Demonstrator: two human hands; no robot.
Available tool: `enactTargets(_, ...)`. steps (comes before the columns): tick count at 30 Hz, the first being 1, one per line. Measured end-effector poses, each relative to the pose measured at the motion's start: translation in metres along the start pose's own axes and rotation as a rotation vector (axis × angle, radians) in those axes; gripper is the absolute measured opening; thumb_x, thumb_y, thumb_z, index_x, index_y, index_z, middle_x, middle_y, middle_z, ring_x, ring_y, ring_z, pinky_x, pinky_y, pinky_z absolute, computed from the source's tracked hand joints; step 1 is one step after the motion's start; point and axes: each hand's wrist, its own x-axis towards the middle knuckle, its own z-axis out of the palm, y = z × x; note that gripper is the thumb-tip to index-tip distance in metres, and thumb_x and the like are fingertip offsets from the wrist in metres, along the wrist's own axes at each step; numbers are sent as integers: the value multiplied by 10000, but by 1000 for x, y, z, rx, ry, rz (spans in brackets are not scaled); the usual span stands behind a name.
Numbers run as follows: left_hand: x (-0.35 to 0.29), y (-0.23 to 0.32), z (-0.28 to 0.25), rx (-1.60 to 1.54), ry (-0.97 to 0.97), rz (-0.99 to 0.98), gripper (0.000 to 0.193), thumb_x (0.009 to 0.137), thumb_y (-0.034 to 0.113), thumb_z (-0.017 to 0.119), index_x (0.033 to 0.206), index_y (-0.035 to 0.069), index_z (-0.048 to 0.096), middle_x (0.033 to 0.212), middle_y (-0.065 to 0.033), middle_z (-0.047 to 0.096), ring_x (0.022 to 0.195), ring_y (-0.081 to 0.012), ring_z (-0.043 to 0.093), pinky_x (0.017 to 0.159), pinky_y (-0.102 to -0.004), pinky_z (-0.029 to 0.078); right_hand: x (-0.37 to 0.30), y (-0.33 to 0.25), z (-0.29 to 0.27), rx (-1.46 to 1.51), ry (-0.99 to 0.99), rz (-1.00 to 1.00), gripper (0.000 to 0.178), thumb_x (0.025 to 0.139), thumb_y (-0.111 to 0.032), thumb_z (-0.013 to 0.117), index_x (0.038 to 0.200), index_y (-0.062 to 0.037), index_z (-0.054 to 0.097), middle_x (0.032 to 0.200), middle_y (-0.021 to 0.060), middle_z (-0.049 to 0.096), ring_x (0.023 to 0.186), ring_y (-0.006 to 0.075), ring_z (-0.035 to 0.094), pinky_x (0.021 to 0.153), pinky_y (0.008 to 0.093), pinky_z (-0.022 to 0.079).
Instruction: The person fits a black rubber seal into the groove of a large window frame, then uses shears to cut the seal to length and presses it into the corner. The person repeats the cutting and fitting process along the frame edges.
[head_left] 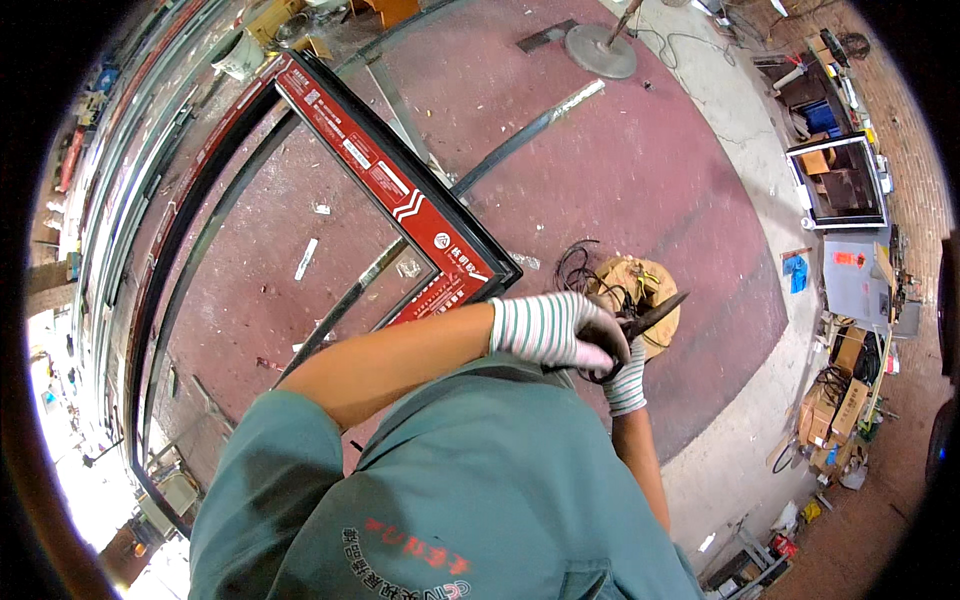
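My left hand, in a white glove with green stripes and a dark palm, is curled inward in front of my chest. Its fingers are closed, and what they hold is hidden. Close against it, my right hand, gloved the same way, is closed around dark scissors. Their blades point up and to the right; the left hand partly covers the handles and the right fingers. Beyond the hands stands a round wooden piece with thin black cords lying on and beside it.
A large black frame with red printed film lies at the left, its corner near my left wrist. A metal bar and a round metal base are farther off. Long profiles line the left; a cluttered bench stands right.
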Motion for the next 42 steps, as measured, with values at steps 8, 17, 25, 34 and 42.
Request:
enactTargets(8, -58, 70, 46, 55, 292, -1, 276, 916, 71, 712, 1174, -28, 712, 1012, -95, 764, 922, -167, 717, 847, -307, 569, -26, 30, -32, -731, -154, -287, 318, 803, -137, 876, 969, -51, 619, 902, 24, 682, 830, 112, 618, 790, 279, 533)
enactTargets(17, -164, 87, 97, -34, 1060, 581, 258, 1013, 154, 566, 1203, -16, 597, 1028, -140, 690, 898, -206, 686, 875, -377, 583, -80, 64, -179, -572, 70, -106, 314, 792, -115, 885, 993, -55, 651, 865, 7, 687, 771, 112, 614, 728, 276, 529)
enactTargets(25, -381, 147, 77, -441, 940, 957, 58, 1035, 7, 508, 1041, 9, 566, 919, -62, 482, 847, -162, 484, 855, -292, 434, -117, 68, -310, -858, 222, 0, 455, 768, -113, 880, 1109, -4, 599, 999, 90, 684, 854, 203, 597, 782, 317, 529)
enactTargets(34, -405, 122, 89, 107, 1570, 952, 211, 1009, 39, 591, 1182, -73, 635, 1020, -117, 662, 873, -216, 583, 876, -349, 523, -155, 82, -304, -773, 307, -157, 357, 845, -121, 823, 1143, -39, 646, 887, -25, 599, 794, 115, 510, 724, 284, 467)
enactTargets(42, -346, 90, 124, 705, 1469, 639, 350, 1048, 73, 554, 1379, -38, 542, 1219, -114, 648, 1049, -193, 667, 974, -343, 561, -162, 47, -177, -947, 60, -412, 277, 843, -128, 829, 921, -33, 581, 740, 10, 590, 696, 125, 573, 631, 308, 494)
